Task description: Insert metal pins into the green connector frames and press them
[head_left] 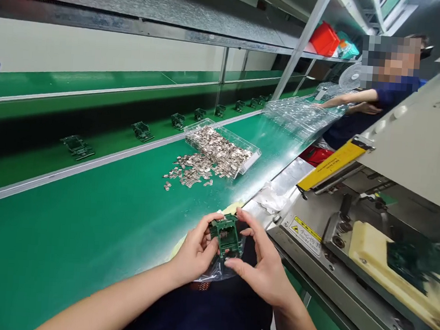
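Low in front of my body is a dark green plastic frame [230, 240] with a square opening in its middle. My left hand [196, 249] grips its left side, thumb in front and fingers behind. On the other side, my right hand [264, 261] spans the part, with the index finger at its top corner and the thumb at its lower edge. Under the part lies a clear plastic bag [218, 273]. Beyond my hands, small metal pieces [195, 168] are heaped on the green bench [97, 242], spilling from a tilted clear tray [248, 164].
Several similar green frames [77, 147] stand in a row on the conveyor behind a metal rail [61, 171]. To my right is a machine with a cream fixture [372, 246] and a yellow bar [331, 165]. A co-worker [390, 96] reaches over clear trays [299, 115].
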### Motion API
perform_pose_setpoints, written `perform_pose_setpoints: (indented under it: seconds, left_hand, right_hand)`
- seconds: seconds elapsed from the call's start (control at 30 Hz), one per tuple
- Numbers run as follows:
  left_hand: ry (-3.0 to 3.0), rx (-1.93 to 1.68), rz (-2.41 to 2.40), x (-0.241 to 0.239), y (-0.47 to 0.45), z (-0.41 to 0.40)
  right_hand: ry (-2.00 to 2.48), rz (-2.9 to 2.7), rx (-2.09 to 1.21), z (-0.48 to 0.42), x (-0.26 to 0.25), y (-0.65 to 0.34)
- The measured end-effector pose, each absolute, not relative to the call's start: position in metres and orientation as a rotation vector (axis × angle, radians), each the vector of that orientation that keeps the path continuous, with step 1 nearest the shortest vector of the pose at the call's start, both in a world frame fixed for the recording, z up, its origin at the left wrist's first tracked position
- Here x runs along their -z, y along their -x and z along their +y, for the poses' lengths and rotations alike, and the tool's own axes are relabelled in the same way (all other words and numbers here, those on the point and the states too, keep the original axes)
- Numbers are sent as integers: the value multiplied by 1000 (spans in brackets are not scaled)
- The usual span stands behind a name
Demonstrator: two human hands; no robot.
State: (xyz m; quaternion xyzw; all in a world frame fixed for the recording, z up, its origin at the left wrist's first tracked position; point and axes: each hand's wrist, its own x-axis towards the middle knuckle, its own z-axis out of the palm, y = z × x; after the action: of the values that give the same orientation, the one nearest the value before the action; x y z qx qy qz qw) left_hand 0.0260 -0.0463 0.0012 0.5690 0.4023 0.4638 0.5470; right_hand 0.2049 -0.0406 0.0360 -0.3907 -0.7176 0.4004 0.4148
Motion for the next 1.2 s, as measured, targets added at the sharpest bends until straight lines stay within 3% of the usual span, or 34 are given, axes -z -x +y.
perform_pose_setpoints:
  seconds: [0.13, 0.27, 0.47, 0.67, 0.83, 1.07, 1.2]
  left_hand:
    - [-1621, -792, 775, -30, -39, -38]
    - [-1854, -490, 493, -76, -78, -4]
    - [-2192, -644, 393, -107, -221, 32]
    - [-2160, -592, 409, -108, -321, 36]
    - [-1674, -823, 400, -110, -274, 38]
    - [-1618, -575, 638, -65, -118, 32]
    - [-1654, -556, 726, -31, -94, 30]
  right_hand:
    - [927, -1912, -862, -57, -57, -249]
    - [1081, -1559, -707, -91, -67, -315]
    - [1158, -626, 96, -134, -72, -414]
    - [1259, -546, 192, -144, -71, -450]
    - [1474, -912, 156, -120, -77, -463]
    - [1806, -1462, -117, -78, -89, -486]
    - [1811, -1456, -37, -82, -85, -475]
